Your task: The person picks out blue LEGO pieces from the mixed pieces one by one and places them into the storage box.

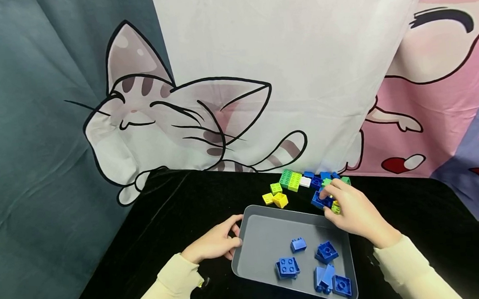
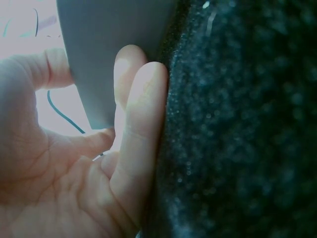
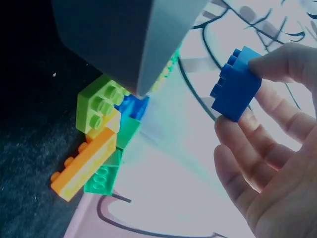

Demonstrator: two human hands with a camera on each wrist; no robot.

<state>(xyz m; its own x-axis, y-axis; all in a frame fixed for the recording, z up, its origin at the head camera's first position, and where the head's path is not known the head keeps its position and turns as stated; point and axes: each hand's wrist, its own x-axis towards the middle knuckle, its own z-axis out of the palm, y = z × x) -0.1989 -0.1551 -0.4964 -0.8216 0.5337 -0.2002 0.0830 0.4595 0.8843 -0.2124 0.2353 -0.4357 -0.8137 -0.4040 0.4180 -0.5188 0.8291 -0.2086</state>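
My left hand [image 1: 217, 240] grips the left rim of a grey tray [image 1: 257, 231]. In the left wrist view, the thumb lies on one side of the tray wall [image 2: 91, 59] and the fingers on the other. Above the tray's far right corner, my right hand [image 1: 358, 213] pinches a blue toy brick [image 3: 237, 84] between thumb and fingers. Inside the tray lie several blue bricks, among them a small single one [image 1: 298, 245], a stacked pair [image 1: 287, 266] and a hollow-side-up one [image 1: 341, 285].
Behind the tray on the black cloth [image 1: 176, 205] are loose bricks: green [image 1: 286, 177], yellow [image 1: 280, 200], white [image 1: 305, 181] and more blue ones. The right wrist view shows an orange brick [image 3: 86, 166] and a lime brick [image 3: 99, 106]. A printed curtain [image 1: 299, 48] hangs behind.
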